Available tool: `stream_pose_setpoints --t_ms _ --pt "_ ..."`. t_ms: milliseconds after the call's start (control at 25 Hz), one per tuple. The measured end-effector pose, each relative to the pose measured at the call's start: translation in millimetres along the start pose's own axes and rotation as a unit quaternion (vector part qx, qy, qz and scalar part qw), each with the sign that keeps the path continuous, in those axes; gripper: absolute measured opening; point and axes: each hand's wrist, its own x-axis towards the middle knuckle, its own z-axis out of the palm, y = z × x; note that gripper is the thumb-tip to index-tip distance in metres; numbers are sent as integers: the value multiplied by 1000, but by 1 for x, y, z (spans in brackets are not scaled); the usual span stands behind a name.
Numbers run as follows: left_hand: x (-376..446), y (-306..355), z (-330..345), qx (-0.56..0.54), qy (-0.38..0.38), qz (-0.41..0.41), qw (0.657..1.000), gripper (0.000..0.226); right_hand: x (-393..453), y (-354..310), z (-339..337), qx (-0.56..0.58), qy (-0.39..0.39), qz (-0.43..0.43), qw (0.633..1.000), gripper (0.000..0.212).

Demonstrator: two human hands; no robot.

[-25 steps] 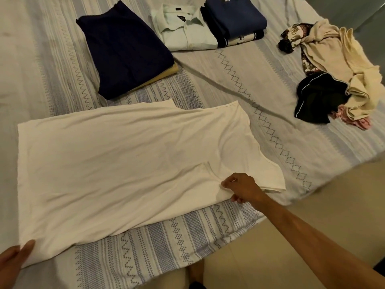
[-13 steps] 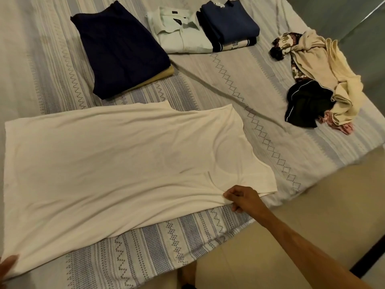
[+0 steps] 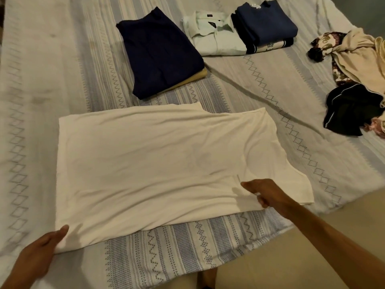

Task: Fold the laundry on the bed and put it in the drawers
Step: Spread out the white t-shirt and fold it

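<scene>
A white T-shirt (image 3: 158, 163) lies flat across the near part of the bed (image 3: 52, 80), hem to the left and sleeve to the right. My left hand (image 3: 39, 255) pinches the shirt's near left hem corner. My right hand (image 3: 268, 192) grips the near edge close to the sleeve and armpit. Behind the shirt lie folded clothes: a dark navy garment (image 3: 158, 53) on a tan one, a white collared shirt (image 3: 214, 36), and a blue folded stack (image 3: 266, 24).
A heap of unfolded laundry (image 3: 358, 63), cream, patterned and black pieces, lies at the bed's right side. The bed's near edge runs diagonally at the lower right, with beige floor (image 3: 270, 268) beyond it. My foot shows at the bottom edge.
The view has swung left, so the shirt sits further right in frame. My left hand, nearly out of frame before, now shows holding the hem corner. My right hand keeps its hold near the sleeve.
</scene>
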Motion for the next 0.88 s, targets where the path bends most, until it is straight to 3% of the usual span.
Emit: stream_pose_setpoints --t_ms 160,360,520,600,640,720,760,880 --pt "17 35 -4 -33 30 -44 998 91 25 -44 24 5 16 41 999 45" --pt "-17 80 2 -60 12 -132 989 69 26 -50 56 70 5 10 997 6" --pt "-20 69 -3 -45 -37 -136 989 69 16 -37 59 105 3 -31 994 16" --pt "-22 61 -10 -14 -10 -59 998 55 11 -34 54 96 -4 -42 994 27" --pt "-13 49 -14 -3 -22 -66 998 58 9 -32 51 68 2 -51 996 30" --pt "11 10 -20 -23 -72 -49 996 88 4 -25 42 7 45 -52 998 33" --pt "13 -2 -18 -32 -80 -43 995 86 -2 -20 36 -7 73 -40 997 35" --pt "-23 21 -5 1 -62 -28 998 41 -21 3 18 20 87 24 996 37"
